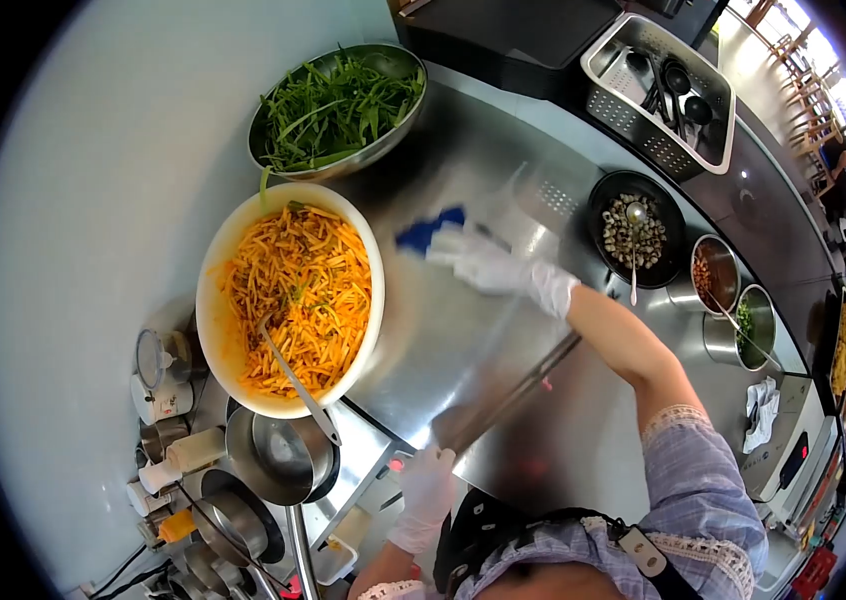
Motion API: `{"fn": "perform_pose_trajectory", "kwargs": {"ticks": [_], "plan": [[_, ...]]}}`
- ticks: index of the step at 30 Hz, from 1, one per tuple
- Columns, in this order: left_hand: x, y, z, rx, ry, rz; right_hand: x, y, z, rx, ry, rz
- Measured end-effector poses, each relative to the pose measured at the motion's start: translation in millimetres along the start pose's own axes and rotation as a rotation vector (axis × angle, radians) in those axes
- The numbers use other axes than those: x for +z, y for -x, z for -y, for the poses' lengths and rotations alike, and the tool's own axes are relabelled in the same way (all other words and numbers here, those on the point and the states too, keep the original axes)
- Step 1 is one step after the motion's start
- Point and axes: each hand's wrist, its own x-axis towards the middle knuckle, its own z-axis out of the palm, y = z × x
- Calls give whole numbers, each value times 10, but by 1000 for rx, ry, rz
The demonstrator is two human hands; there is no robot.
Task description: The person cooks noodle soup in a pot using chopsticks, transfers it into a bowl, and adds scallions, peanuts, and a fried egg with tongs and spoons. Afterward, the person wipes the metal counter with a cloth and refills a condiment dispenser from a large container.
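Observation:
My right hand [488, 264], in a white glove, reaches across the steel counter [423, 330] with its fingers on a blue cloth [430, 229], which lies against the metal. At the counter's near edge my left hand [426, 492], also gloved, has its fingers curled closed. What they hold, if anything, I cannot make out. A long dark strip [518, 392] runs away from beside that hand. To the left of the cloth stands a large white bowl [211, 330] of orange shredded food [293, 290], with a metal spoon [293, 375] in it.
Behind the white bowl, a steel bowl [383, 140] holds green leaves [338, 110]. A black pan [598, 240], two steel pots [718, 330] and a perforated tray [643, 120] of utensils line the right side. Saucepans [278, 460] and bottles [193, 452] crowd the lower left.

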Motion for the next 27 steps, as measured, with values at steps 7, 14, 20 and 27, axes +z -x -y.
{"fn": "perform_pose_trajectory", "kwargs": {"ticks": [7, 14, 20, 27], "plan": [[-406, 603, 71, 36, 107, 76, -266, 933, 624, -104, -536, 453], [-750, 1248, 493, -163, 359, 113, -722, 2064, 817, 307, -745, 337], [-589, 1137, 621, -345, 399, -86, -883, 2888, 1460, 673, -510, 48], [-63, -545, 298, -44, 226, -312, -709, 3058, 2040, 797, -311, -121]]}}
